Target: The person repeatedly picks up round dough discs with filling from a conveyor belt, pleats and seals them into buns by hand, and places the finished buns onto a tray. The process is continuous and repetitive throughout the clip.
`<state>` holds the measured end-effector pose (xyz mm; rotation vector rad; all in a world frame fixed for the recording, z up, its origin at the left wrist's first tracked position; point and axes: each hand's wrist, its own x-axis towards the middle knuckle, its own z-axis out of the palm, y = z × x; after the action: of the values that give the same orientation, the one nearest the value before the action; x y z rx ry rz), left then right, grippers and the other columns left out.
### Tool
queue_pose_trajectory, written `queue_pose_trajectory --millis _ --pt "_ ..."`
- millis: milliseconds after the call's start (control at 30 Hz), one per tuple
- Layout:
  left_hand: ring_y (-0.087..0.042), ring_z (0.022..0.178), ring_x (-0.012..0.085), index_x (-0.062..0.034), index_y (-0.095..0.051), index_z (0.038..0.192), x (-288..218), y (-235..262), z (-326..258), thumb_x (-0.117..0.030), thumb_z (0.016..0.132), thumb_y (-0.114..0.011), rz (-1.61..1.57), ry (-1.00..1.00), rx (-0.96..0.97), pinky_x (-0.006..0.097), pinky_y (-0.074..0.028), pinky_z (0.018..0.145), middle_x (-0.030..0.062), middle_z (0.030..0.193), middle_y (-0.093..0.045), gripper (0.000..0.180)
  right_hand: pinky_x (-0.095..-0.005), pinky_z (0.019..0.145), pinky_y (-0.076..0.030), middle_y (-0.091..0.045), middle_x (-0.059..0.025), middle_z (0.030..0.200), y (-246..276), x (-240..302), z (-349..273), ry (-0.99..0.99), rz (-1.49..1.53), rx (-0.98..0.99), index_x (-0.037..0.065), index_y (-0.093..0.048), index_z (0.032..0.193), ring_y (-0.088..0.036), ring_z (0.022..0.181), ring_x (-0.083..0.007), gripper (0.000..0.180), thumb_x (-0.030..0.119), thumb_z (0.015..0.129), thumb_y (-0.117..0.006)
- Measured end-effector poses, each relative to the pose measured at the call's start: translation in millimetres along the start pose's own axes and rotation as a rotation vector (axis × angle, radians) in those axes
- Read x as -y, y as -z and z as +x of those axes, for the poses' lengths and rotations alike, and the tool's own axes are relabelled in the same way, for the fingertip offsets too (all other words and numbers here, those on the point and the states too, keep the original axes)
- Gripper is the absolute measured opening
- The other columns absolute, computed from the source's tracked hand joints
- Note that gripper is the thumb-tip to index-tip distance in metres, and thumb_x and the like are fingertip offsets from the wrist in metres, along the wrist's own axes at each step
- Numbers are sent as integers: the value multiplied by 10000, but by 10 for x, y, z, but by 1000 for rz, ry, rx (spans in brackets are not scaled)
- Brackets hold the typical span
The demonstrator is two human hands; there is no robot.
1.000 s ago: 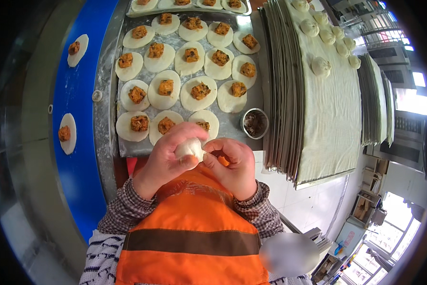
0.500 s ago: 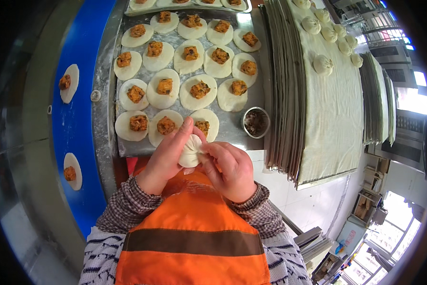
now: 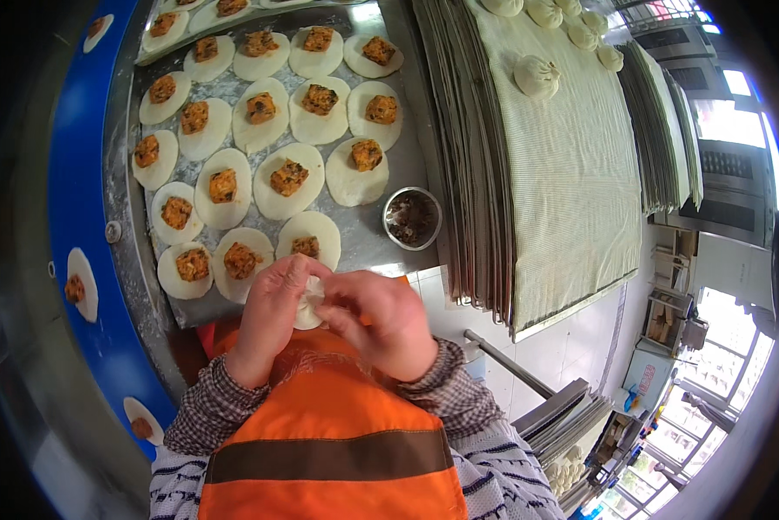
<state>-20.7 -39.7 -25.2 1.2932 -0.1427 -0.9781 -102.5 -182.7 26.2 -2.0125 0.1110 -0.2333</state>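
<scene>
A white pleated bun [image 3: 308,314] of dough sits between my hands, just over my orange apron at the near edge of the steel table [image 3: 368,245]. My left hand [image 3: 268,314] cups the bun from the left, fingers closed round it. Fingertips of my right hand [image 3: 379,319] are bent in and pinch at its gathered top, somewhat smeared by motion. Beyond them lie several flat dough rounds, each topped with a chunk of orange filling; the nearest round [image 3: 327,232] is partly covered by my fingers.
Right of the rounds stands a small metal bowl [image 3: 414,248] with dark contents. Farther right, a tall stack of cloth-covered trays [image 3: 576,234] carries several finished buns [image 3: 537,78]. Along the left runs a blue belt [image 3: 90,195] with more filled rounds.
My view has turned right, so table and trays appear farther left. The bun stays in my left hand, now more covered by the fingers; my right hand has moved over its top.
</scene>
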Motion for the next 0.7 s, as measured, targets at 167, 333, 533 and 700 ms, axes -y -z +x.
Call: queue_pose_trajectory --millis 167,333,533,700 --pt "-622 735 194 -11 -573 904 -75 -59 139 -509 981 -287 -383 175 74 300 -542 549 129 853 -597 580 -344 582 -491 -610 -138 791 506 -486 148 -252 -558 -202 7 -621 866 -607 653 -286 108 2 762 -649" --pt "-621 728 224 -11 -564 879 -123 -39 224 -531 980 -231 -432 231 71 318 -548 528 150 839 -579 626 -421 619 -471 -586 -159 782 431 -882 289 -258 -626 -62 4 -610 814 -576 705 -362 80 24 737 -622" --pt "-631 742 181 10 -566 917 -125 -2 267 -480 996 -253 -531 215 108 294 -560 562 123 844 -595 587 -452 596 -452 -570 -170 754 364 -1052 347 -285 -748 62 7 -578 732 -559 672 -374 58 48 717 -615" --pt "-628 728 176 4 -560 903 -123 11 316 -471 997 -268 -547 216 119 290 -552 541 122 831 -597 566 -458 586 -450 -563 -179 711 352 -1126 366 -255 -799 68 6 -555 690 -557 661 -379 103 79 705 -625"
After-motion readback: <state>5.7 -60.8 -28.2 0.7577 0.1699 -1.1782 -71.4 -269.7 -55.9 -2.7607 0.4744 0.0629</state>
